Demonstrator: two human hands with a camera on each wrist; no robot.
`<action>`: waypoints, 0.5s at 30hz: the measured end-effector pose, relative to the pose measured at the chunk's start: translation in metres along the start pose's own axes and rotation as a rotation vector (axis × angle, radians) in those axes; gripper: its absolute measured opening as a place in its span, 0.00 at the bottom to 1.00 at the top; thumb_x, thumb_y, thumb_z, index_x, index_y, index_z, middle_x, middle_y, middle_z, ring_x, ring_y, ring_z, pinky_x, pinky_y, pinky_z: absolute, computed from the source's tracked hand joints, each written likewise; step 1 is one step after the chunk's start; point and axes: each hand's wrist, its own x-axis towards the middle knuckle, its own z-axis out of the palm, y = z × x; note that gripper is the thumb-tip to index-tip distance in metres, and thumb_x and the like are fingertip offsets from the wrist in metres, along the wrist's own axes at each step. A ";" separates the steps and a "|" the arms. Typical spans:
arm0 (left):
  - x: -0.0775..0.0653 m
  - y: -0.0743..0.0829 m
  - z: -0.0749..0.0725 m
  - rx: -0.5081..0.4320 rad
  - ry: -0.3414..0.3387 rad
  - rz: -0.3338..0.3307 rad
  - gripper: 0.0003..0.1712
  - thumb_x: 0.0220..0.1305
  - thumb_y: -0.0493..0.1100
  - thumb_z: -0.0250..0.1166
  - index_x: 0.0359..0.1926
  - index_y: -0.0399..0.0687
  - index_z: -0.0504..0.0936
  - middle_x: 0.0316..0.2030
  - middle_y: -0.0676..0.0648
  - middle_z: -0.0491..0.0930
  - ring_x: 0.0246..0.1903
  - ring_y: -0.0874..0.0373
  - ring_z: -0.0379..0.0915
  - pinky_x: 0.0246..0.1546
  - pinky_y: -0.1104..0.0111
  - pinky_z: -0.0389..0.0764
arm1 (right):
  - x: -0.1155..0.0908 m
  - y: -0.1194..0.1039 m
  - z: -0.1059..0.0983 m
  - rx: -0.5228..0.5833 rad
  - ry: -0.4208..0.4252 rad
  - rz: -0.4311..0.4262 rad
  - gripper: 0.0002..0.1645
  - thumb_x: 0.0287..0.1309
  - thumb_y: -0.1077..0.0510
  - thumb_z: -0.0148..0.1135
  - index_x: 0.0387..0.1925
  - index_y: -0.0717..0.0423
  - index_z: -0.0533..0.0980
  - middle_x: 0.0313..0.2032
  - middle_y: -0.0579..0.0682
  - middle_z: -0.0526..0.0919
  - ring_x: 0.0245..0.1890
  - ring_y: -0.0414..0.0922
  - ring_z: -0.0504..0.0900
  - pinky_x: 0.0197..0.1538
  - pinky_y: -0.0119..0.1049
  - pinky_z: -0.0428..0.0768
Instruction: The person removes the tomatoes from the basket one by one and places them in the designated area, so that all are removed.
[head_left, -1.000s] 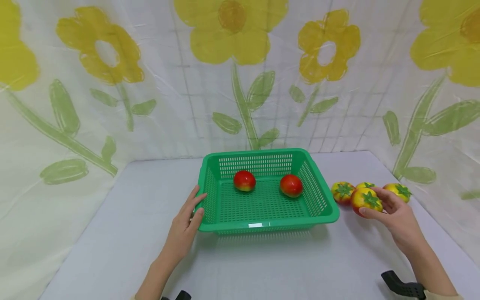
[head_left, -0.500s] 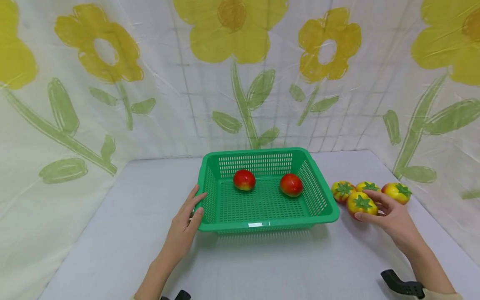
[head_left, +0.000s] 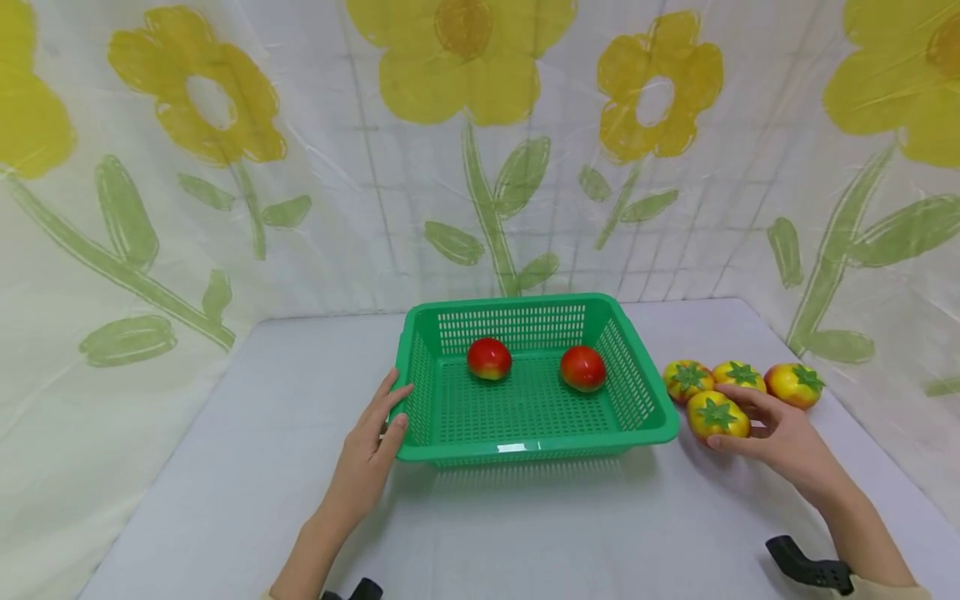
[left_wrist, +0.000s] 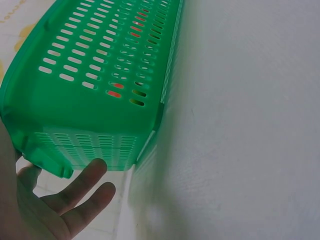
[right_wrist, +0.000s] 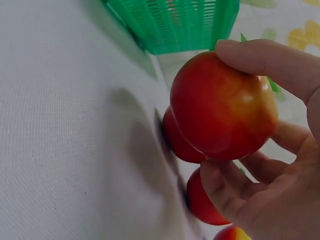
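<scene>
- Steadying the basket [head_left: 465, 452], presumably, the left hand [head_left: 366, 454] touches its rim at eight o'clock in the head view, fingers apart; the right hand [head_left: 789, 446] pinches a fruit [head_left: 717, 418] outside, toward three o'clock.
- Left wrist: two loosely straight fingers beside the basket.
- Right wrist: thumb at twelve o'clock, fingertip at six, the fruit between, probably for even hold.

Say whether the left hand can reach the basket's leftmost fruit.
Probably yes: the left hand touches the green basket at its left rim, the top is open, and nothing covers that red fruit.
</scene>
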 end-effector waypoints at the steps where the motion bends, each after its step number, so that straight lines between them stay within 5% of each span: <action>1: 0.000 0.000 0.000 0.000 0.002 -0.001 0.24 0.78 0.44 0.49 0.72 0.53 0.66 0.75 0.57 0.49 0.71 0.55 0.51 0.49 0.56 0.77 | 0.000 0.001 0.000 0.001 -0.006 -0.007 0.46 0.57 0.48 0.72 0.71 0.59 0.63 0.65 0.63 0.65 0.54 0.57 0.69 0.42 0.26 0.77; 15: 0.000 0.003 -0.001 -0.020 0.006 -0.032 0.24 0.78 0.46 0.49 0.71 0.55 0.67 0.75 0.59 0.49 0.69 0.60 0.55 0.49 0.58 0.77 | 0.002 0.008 0.001 0.035 -0.064 0.036 0.45 0.58 0.48 0.71 0.71 0.58 0.63 0.65 0.66 0.61 0.58 0.64 0.65 0.41 0.31 0.78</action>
